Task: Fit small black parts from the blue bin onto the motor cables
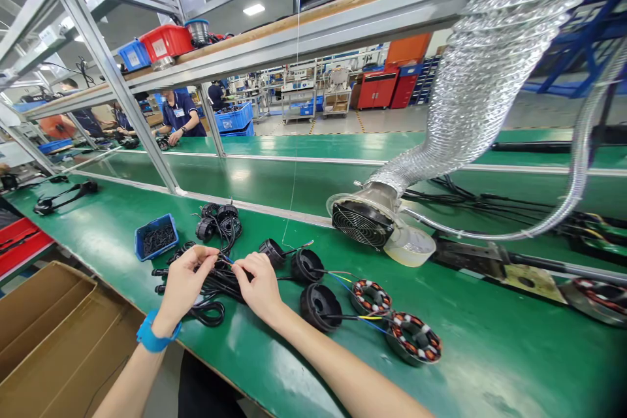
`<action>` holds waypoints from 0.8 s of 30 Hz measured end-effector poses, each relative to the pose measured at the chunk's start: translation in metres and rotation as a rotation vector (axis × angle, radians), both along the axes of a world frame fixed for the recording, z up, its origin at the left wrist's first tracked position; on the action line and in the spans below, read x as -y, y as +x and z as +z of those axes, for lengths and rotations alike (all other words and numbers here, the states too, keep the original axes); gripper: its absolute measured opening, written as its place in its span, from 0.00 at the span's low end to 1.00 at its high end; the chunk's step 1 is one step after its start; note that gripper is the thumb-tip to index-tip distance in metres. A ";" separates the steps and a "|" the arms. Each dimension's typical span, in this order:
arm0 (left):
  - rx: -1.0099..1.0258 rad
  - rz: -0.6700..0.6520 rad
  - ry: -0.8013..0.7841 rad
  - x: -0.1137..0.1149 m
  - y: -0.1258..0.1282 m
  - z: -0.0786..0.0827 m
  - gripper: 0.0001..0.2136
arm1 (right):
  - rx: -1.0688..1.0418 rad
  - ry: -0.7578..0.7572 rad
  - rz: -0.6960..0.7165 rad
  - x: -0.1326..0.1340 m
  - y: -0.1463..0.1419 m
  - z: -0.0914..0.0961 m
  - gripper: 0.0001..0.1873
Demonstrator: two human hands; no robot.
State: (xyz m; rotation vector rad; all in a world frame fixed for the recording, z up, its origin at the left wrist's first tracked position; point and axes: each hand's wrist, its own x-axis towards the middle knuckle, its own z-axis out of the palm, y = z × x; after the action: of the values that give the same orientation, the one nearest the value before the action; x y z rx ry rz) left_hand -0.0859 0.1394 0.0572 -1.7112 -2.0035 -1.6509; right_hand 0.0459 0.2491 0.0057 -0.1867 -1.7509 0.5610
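Observation:
My left hand point(185, 281) and my right hand point(259, 284) meet over a bundle of black cables point(215, 287) near the front edge of the green bench point(490, 353). Both pinch thin wires from the bundle between their fingertips. A blue wrist strap point(154, 337) sits on my left wrist. To the right lie black round caps point(320, 305) wired to two copper-wound stators point(414, 337). Another stator point(369, 296) lies between them.
A small blue bin point(155, 236) of black parts stands left of the cables, with more black caps point(219, 220) behind. A fan-mouthed silver duct point(362, 222) hangs at centre right. An open cardboard box point(49, 333) sits at lower left. Other people work at the far bench point(181, 114).

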 end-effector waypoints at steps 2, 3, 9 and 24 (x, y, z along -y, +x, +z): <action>-0.014 -0.005 -0.022 0.000 -0.002 0.001 0.18 | -0.003 0.002 0.001 0.000 0.000 0.001 0.10; -0.022 -0.007 -0.035 0.000 -0.003 0.002 0.18 | -0.005 0.004 0.002 0.000 0.001 0.001 0.10; -0.100 -0.023 -0.084 0.001 -0.002 0.003 0.17 | 0.002 0.009 0.004 0.000 0.001 0.001 0.10; 0.168 -0.044 -0.073 -0.005 -0.001 -0.005 0.22 | 0.026 0.028 -0.002 0.000 0.002 0.000 0.11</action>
State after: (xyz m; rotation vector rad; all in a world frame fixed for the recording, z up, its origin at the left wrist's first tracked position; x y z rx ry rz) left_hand -0.0874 0.1440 0.0524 -1.7041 -2.1374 -1.8150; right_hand 0.0483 0.2494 0.0061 -0.1769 -1.7830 0.5348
